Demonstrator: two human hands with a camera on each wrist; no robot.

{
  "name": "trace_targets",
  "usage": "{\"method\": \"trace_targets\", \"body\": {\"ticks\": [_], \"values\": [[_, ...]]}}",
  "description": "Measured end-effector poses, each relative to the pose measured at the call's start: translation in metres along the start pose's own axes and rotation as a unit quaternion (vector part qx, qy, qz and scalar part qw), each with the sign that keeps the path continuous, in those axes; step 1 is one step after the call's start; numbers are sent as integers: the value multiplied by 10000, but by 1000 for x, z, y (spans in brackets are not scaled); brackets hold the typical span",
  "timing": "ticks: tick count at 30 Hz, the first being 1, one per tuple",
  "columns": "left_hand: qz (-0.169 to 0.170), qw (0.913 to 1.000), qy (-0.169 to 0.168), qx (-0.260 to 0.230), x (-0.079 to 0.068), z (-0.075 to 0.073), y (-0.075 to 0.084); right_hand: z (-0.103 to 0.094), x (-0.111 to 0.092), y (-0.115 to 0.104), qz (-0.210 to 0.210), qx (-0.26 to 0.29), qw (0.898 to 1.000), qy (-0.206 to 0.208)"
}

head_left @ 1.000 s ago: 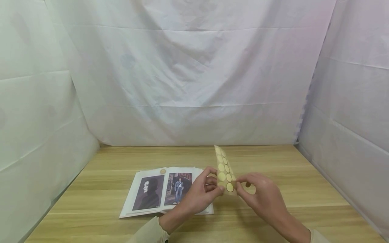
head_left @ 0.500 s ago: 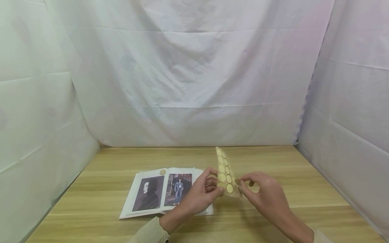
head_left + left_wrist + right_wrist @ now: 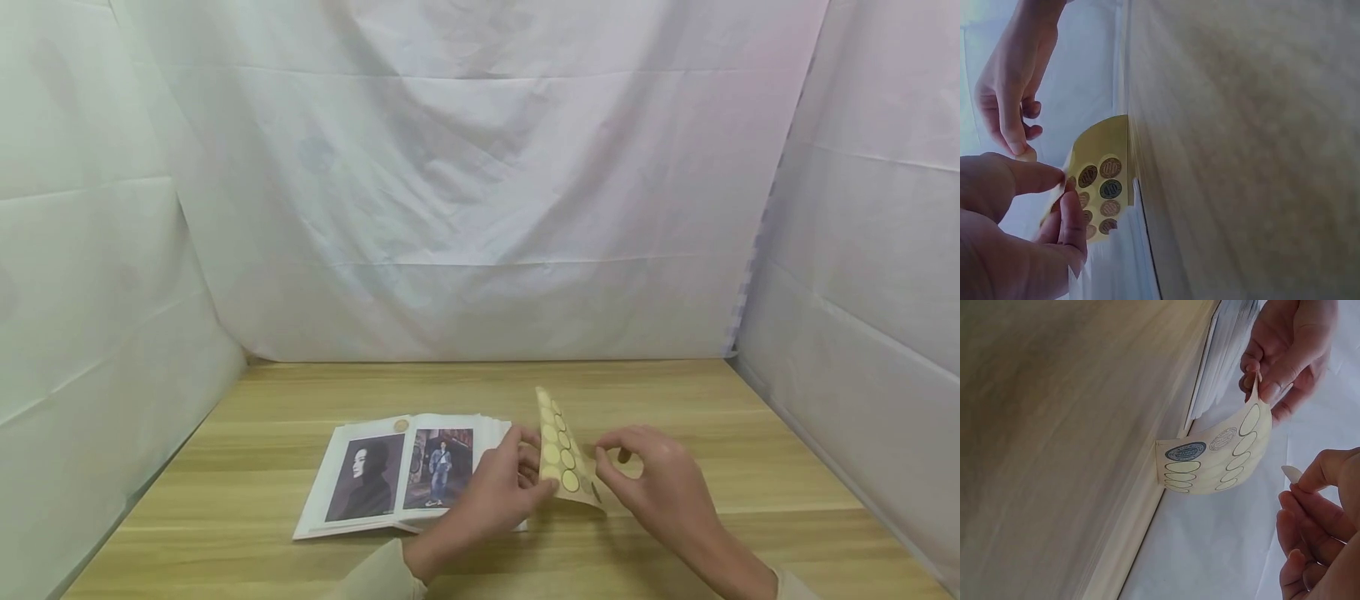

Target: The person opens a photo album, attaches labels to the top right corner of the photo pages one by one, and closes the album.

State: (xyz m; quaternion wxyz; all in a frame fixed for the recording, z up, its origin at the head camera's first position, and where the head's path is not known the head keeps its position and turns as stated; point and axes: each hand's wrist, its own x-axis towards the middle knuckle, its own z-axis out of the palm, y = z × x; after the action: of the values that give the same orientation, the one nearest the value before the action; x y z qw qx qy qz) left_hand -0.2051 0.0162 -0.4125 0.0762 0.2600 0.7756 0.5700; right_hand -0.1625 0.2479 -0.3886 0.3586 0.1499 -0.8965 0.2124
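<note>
A curved yellowish sticker sheet (image 3: 559, 446) carries rows of round stickers. My left hand (image 3: 501, 483) pinches its edge between thumb and fingers, over the right side of an open photo album (image 3: 318, 500). To the right, apart from the sheet, my right hand (image 3: 660, 473) pinches one small round sticker (image 3: 1293, 474) by thumb and forefinger. The right wrist view shows printed seals where the backing is bare, beside outlined pale rounds. The sheet's other face shows several brown seals and one dark one in the left wrist view.
Two photos, a dark portrait (image 3: 367, 477) and a standing figure in denim (image 3: 439, 467), fill the album's pages. A round gold sticker (image 3: 402, 425) sits at the left page's top. White cloth (image 3: 480, 208) surrounds the wooden table (image 3: 750, 492) at back and sides.
My right hand has drawn slightly right, pulling the round sticker free of the sheet. The sheet has swung lower and tilted in my left hand. The album has stayed put.
</note>
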Motion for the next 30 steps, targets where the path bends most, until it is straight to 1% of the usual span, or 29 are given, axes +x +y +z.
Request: {"method": "trace_targets", "body": {"ticks": [4, 6, 7, 8, 10, 13, 15, 17, 24, 30], "values": [[242, 9979, 128, 593, 0, 3, 4, 1, -1, 0, -9, 8, 10000, 5], [384, 9933, 144, 1085, -1, 4, 5, 1, -2, 1, -42, 20, 10000, 19], [444, 9895, 141, 1368, -2, 5, 6, 1, -2, 1, -60, 32, 10000, 26], [441, 9857, 103, 1621, -3, 6, 6, 2, -2, 1, -71, 46, 10000, 32], [323, 9773, 4, 2094, -5, 7, 7, 2, -3, 2, -81, 73, 9999, 23], [32, 9665, -161, 2561, -9, 7, 8, 3, -4, 2, -53, 119, 9999, -6], [-88, 9613, -259, 2742, -11, 7, 8, 3, -5, 2, -10, 142, 9999, -30], [-53, 9577, -315, 2859, -11, 7, 8, 4, -6, 3, 31, 157, 9999, -39], [-121, 9529, -447, 2999, -10, 9, 8, 3, -7, 3, 120, 175, 9998, -39], [121, 9426, -545, 3293, -9, 10, 8, 4, -8, 2, 88, 217, 9997, -31]]}}
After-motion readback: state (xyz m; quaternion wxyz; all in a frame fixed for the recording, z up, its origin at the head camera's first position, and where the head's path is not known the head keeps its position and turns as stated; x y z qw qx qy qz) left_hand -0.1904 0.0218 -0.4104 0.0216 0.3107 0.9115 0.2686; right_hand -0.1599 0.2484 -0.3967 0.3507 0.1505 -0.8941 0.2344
